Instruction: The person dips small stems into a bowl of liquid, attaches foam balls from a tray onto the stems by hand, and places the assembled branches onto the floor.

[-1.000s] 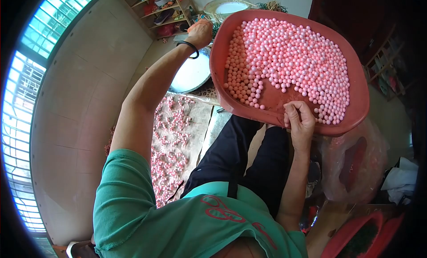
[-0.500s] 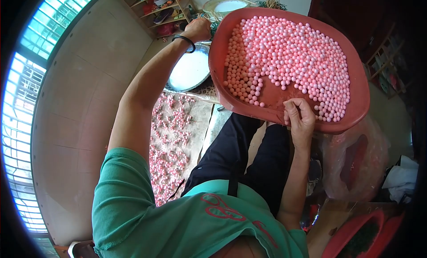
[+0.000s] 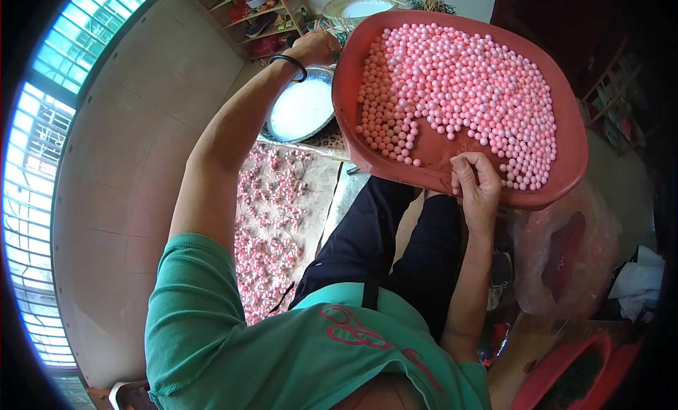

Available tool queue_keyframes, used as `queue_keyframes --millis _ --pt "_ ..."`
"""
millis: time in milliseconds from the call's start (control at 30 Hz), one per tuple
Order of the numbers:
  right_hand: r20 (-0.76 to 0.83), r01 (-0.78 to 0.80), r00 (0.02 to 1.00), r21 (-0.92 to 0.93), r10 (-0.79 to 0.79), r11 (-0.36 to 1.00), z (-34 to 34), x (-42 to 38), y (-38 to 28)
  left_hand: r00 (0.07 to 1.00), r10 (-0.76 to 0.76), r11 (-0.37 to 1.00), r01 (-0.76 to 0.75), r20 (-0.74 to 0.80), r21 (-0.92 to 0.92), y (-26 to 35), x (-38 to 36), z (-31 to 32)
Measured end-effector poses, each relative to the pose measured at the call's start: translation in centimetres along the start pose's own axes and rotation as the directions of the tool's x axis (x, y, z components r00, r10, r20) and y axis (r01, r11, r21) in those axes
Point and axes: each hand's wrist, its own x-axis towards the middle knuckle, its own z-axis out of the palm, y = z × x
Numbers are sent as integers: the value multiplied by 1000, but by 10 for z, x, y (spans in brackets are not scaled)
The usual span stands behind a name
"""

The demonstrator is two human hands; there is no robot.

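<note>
A red plastic tub (image 3: 573, 156), tilted toward me, holds a mass of shiny pink beads (image 3: 466, 78); part of its floor near me shows bare. At its near rim is my right hand (image 3: 478, 182), thumb and fingers pinched together over the bare patch; what they hold, if anything, is hidden. Out past the tub's left rim reaches my left hand (image 3: 315, 48), a black band at its wrist. Its fingers are curled closed beside dark green stems (image 3: 342, 40), and their contents cannot be made out. A basin of white material (image 3: 302, 110) lies below that wrist.
Pink-beaded sprigs (image 3: 268, 233) cover the surface at my left. Behind stand a second white-filled basin (image 3: 366, 9) and a shelf (image 3: 258, 18). A clear plastic bag (image 3: 565, 254) and a red container (image 3: 565, 371) are at the right.
My left hand and forearm have shifted very slightly. My right hand stays pinched at the tub's near rim, and the beads look the same.
</note>
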Motion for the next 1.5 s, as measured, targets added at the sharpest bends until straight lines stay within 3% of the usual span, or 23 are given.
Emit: queue_keyframes --millis 133,433,533,667,900,1000,1233,1400,1500 --pt "-6 2 1000 5 -2 1000 0 -1 1 993 79 996 -76 -83 35 -2 -3 -2" --pt "-8 -1 1000 22 1 1000 0 -1 2 985 93 990 -107 -147 -92 2 -37 -33" --pt "-11 8 1000 15 -8 1000 0 -1 3 999 31 997 -32 -20 -64 -2 -46 -41" --pt "-5 15 1000 22 -15 1000 0 -1 3 998 45 995 -41 41 -96 -4 -62 -49" --pt "-4 10 1000 45 -10 999 -1 0 7 977 -32 999 30 213 14 -5 -80 -49" --pt "2 10 1000 42 -10 999 -2 0 8 969 51 998 -61 243 35 -18 -85 -39" --pt "6 -1 1000 64 0 998 -2 -1 9 926 -8 993 -37 378 110 -14 -93 -29" --pt "9 -1 1000 68 1 998 -2 -1 9 913 55 972 -142 405 189 -20 -93 -17" --pt "4 5 1000 58 -6 998 -2 -1 8 895 -15 977 -83 447 198 -11 -93 -19"
